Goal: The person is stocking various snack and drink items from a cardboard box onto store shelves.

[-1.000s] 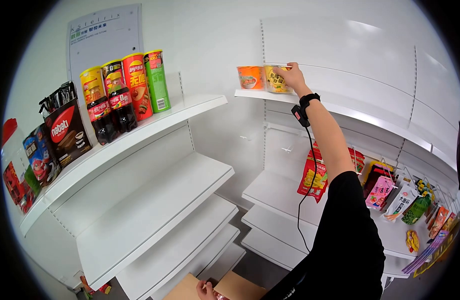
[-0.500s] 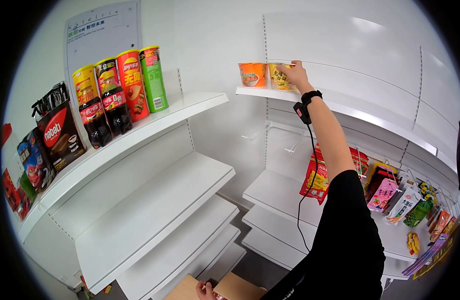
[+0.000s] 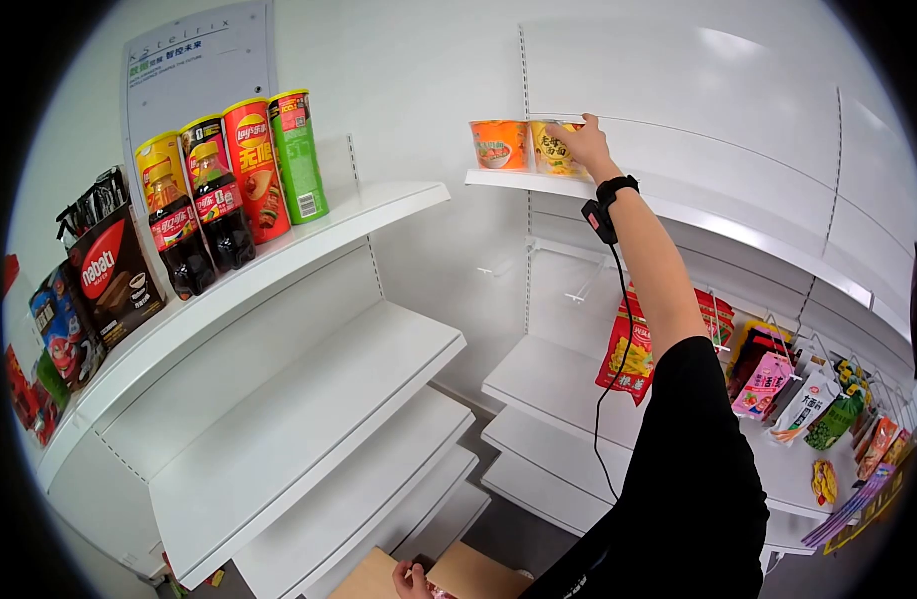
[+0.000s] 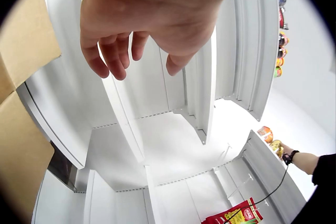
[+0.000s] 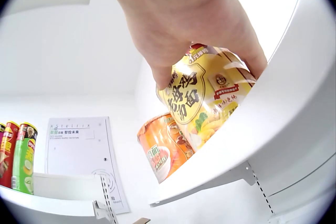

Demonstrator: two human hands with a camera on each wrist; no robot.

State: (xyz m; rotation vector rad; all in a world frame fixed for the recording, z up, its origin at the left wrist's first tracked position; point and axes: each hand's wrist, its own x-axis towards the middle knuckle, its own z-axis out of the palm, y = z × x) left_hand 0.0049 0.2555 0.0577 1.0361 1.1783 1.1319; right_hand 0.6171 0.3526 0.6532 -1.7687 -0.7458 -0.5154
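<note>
My right hand (image 3: 590,150) grips a yellow instant noodle cup (image 3: 551,153) on the upper right shelf (image 3: 618,188). In the right wrist view, the thumb and fingers span the sides of this cup (image 5: 210,95). Close beside it stands an orange noodle cup (image 3: 497,150), its base on the same shelf. Low in the head view my left hand (image 3: 412,581) is at an open cardboard box (image 3: 473,571). The left wrist view shows that hand (image 4: 149,19) with loosely bent fingers and nothing in them.
On the upper left shelf (image 3: 379,205) stand chip cans (image 3: 254,170), cola bottles (image 3: 224,215) and a nabati wafer box (image 3: 109,270). Snack bags (image 3: 628,349) hang from hooks at the lower right. A cable (image 3: 606,399) trails from my right wrist.
The head view has shifted slightly, so the left shelf's goods appear a little further left. My right hand stays at the yellow cup; my left hand keeps its place by the box.
</note>
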